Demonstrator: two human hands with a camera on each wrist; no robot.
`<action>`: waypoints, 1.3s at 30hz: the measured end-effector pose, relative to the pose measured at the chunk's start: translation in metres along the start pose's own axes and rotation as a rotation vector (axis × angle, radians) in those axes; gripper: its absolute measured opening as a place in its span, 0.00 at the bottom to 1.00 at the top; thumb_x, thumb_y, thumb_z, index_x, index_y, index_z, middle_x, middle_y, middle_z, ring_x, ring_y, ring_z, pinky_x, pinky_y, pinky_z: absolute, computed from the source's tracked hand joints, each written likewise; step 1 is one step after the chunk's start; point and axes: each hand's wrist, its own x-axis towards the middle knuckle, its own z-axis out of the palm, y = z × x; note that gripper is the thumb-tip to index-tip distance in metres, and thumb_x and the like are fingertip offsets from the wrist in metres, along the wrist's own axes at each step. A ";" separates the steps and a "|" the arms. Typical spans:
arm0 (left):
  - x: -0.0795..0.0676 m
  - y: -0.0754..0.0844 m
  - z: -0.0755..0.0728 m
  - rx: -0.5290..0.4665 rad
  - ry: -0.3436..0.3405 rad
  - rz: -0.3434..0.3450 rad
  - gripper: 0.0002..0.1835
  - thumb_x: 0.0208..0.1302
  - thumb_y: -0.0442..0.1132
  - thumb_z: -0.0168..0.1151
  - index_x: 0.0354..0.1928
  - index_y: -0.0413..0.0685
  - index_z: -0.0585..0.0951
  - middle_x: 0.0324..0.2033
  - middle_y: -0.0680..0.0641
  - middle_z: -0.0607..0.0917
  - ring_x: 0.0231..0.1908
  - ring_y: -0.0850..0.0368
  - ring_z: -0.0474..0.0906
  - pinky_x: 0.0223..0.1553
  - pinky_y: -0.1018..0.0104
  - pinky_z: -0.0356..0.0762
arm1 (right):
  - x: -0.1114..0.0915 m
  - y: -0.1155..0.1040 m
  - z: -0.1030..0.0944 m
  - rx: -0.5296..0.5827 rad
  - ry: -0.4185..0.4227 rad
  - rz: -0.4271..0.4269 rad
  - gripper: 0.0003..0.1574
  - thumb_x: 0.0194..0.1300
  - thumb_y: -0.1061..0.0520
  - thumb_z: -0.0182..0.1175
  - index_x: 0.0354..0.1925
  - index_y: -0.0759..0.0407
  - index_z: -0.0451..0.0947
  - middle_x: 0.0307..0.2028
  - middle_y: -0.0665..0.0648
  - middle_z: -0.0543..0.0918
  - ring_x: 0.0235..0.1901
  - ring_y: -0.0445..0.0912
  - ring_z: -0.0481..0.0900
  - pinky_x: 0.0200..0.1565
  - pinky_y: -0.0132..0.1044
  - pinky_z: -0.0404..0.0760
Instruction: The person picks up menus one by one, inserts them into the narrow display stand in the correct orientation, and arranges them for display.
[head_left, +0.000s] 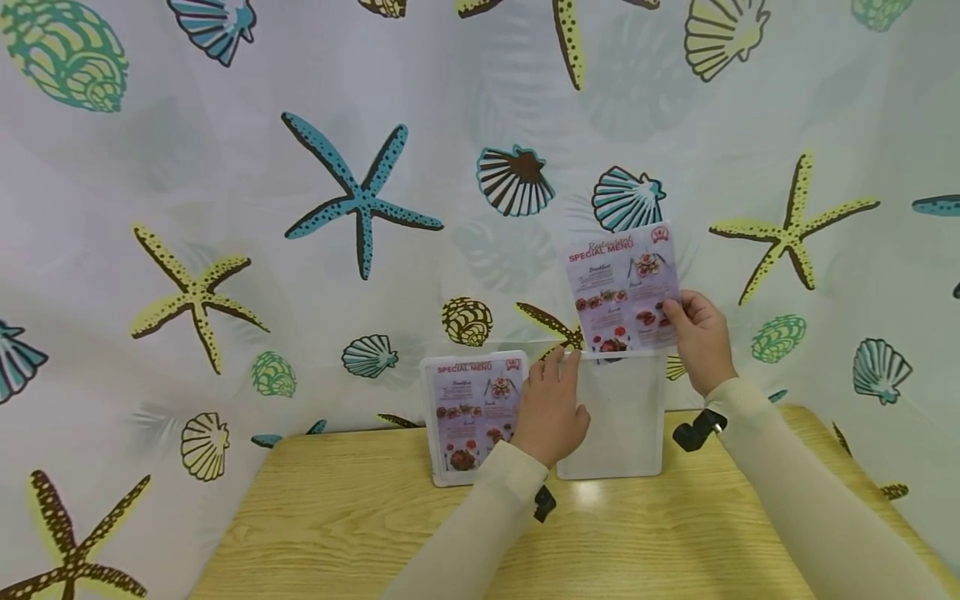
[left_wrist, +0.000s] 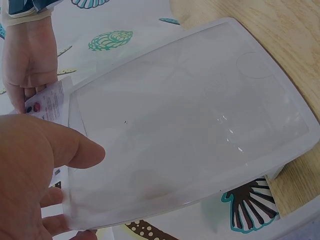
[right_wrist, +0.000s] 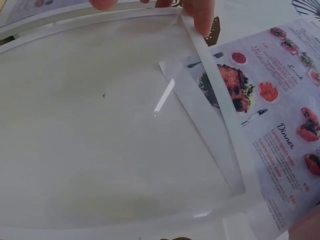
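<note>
My left hand (head_left: 551,408) grips the upper left corner of a white-rimmed display frame (head_left: 618,421); its thumb lies over the front and other fingers show behind in the left wrist view. The clear front (left_wrist: 190,120) shows blank inside. With my right hand (head_left: 702,342) I pinch the right edge of a printed restaurant menu sheet (head_left: 622,283), which stands tilted above the frame. In the right wrist view, the lower corner of the menu sheet (right_wrist: 285,130) reaches behind the frame's clear front, just inside the top edge.
A second white frame (head_left: 428,417) holding a matching menu stands to the left, partly behind my left hand. Both frames stand near the back of a wooden table (head_left: 337,517). A curtain (head_left: 420,275) printed with shells and starfish hangs right behind.
</note>
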 end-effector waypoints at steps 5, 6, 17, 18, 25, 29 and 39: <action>0.000 -0.002 0.000 -0.004 -0.003 -0.008 0.39 0.69 0.38 0.64 0.78 0.44 0.61 0.75 0.37 0.62 0.69 0.37 0.64 0.64 0.44 0.72 | -0.001 0.000 0.004 -0.007 -0.005 0.007 0.20 0.80 0.50 0.55 0.54 0.67 0.75 0.41 0.46 0.80 0.43 0.41 0.75 0.46 0.27 0.76; 0.000 -0.002 0.000 -0.012 -0.003 -0.009 0.39 0.68 0.38 0.64 0.78 0.44 0.61 0.75 0.37 0.62 0.69 0.37 0.64 0.64 0.44 0.72 | -0.001 0.000 0.004 -0.008 -0.005 0.005 0.20 0.80 0.50 0.54 0.54 0.66 0.75 0.42 0.47 0.80 0.43 0.41 0.75 0.46 0.27 0.75; 0.001 -0.004 0.001 -0.085 -0.005 -0.031 0.40 0.70 0.38 0.62 0.79 0.37 0.57 0.76 0.37 0.62 0.71 0.38 0.62 0.65 0.44 0.71 | -0.004 -0.001 0.013 0.034 -0.016 -0.013 0.20 0.80 0.53 0.55 0.54 0.71 0.74 0.39 0.44 0.80 0.41 0.39 0.76 0.46 0.28 0.75; 0.001 -0.005 0.000 -0.090 -0.004 -0.029 0.40 0.70 0.39 0.62 0.79 0.37 0.57 0.76 0.37 0.62 0.71 0.38 0.62 0.65 0.44 0.71 | -0.004 -0.001 0.013 0.030 -0.016 -0.013 0.21 0.81 0.53 0.55 0.54 0.71 0.74 0.39 0.44 0.80 0.41 0.39 0.76 0.46 0.28 0.75; 0.000 -0.008 0.001 -0.107 0.026 -0.028 0.40 0.69 0.39 0.64 0.78 0.38 0.59 0.74 0.34 0.63 0.68 0.37 0.65 0.62 0.46 0.74 | -0.006 -0.003 0.018 0.015 -0.018 -0.005 0.22 0.81 0.52 0.54 0.55 0.73 0.73 0.40 0.45 0.79 0.42 0.39 0.75 0.46 0.28 0.74; -0.002 -0.010 -0.001 -0.130 0.040 -0.032 0.38 0.69 0.37 0.62 0.78 0.38 0.60 0.72 0.35 0.65 0.68 0.38 0.66 0.63 0.46 0.74 | -0.008 -0.003 0.022 0.012 -0.022 0.008 0.22 0.81 0.54 0.54 0.56 0.75 0.73 0.39 0.45 0.79 0.42 0.39 0.74 0.47 0.28 0.73; -0.006 -0.010 -0.007 -0.124 0.052 -0.016 0.36 0.70 0.37 0.61 0.77 0.36 0.61 0.71 0.36 0.68 0.69 0.38 0.67 0.67 0.44 0.70 | -0.007 0.003 0.031 0.032 -0.014 0.023 0.22 0.81 0.55 0.54 0.57 0.74 0.72 0.40 0.46 0.79 0.42 0.38 0.74 0.47 0.28 0.73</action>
